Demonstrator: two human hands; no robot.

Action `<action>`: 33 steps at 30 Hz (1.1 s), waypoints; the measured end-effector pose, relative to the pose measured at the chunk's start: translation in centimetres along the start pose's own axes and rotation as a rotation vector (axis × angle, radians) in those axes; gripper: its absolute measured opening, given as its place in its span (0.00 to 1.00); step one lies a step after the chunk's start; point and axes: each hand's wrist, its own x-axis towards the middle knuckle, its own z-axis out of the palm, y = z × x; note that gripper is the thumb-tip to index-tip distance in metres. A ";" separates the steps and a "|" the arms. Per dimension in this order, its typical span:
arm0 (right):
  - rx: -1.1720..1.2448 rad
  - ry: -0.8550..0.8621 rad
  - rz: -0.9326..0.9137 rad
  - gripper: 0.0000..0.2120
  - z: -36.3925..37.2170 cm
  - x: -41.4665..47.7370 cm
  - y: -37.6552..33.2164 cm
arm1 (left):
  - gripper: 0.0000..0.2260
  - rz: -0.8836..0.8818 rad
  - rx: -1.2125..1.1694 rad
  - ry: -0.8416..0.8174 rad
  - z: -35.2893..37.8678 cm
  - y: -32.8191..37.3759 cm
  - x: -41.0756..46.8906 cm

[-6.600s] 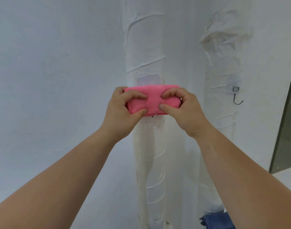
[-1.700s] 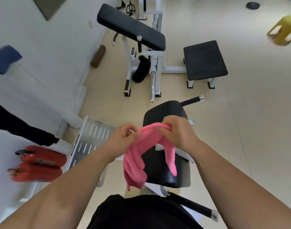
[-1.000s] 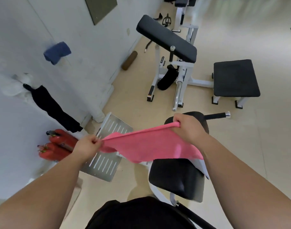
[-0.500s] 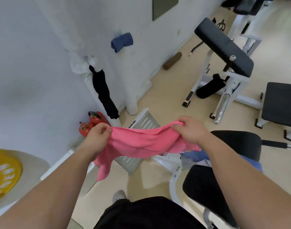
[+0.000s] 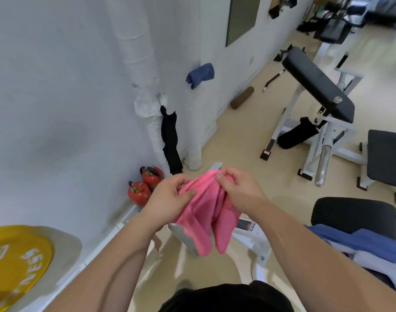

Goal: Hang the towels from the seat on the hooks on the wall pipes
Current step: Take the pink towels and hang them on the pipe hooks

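Where hands (image 5: 170,199) bunch it, soft pink towel (image 5: 203,212)

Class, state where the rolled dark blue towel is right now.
In the head view, the rolled dark blue towel hangs upper centre on the white wall, right of the wrapped white pipe, above the black towel.

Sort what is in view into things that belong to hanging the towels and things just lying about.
Job: pink towel in left hand and right hand; blue towel on seat; hung blue towel; black towel; wrapped pipe.

Lying about: red extinguishers; yellow plate; weight bench; brown roller.
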 end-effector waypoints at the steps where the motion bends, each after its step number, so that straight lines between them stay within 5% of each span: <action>1: 0.015 0.051 0.015 0.11 0.3 0.4 -0.3 | 0.03 -0.022 0.043 0.022 -1.0 -1.2 0.0; 9: 0.079 0.149 0.117 0.20 2.7 4.4 -0.5 | 0.10 -0.187 -0.149 0.178 -4.9 -4.7 -1.1; 19: 0.107 -0.086 0.060 0.20 5.3 9.5 -2.4 | 0.13 -0.182 -0.219 0.187 -4.8 -4.2 2.4; 25: 0.102 -0.123 0.080 0.17 1.7 16.2 1.4 | 0.16 -0.417 -0.298 0.529 -4.1 -2.9 6.8; 33: 0.114 -0.339 0.161 0.15 -2.8 23.0 3.5 | 0.19 -0.472 -0.280 0.572 0.7 0.3 14.3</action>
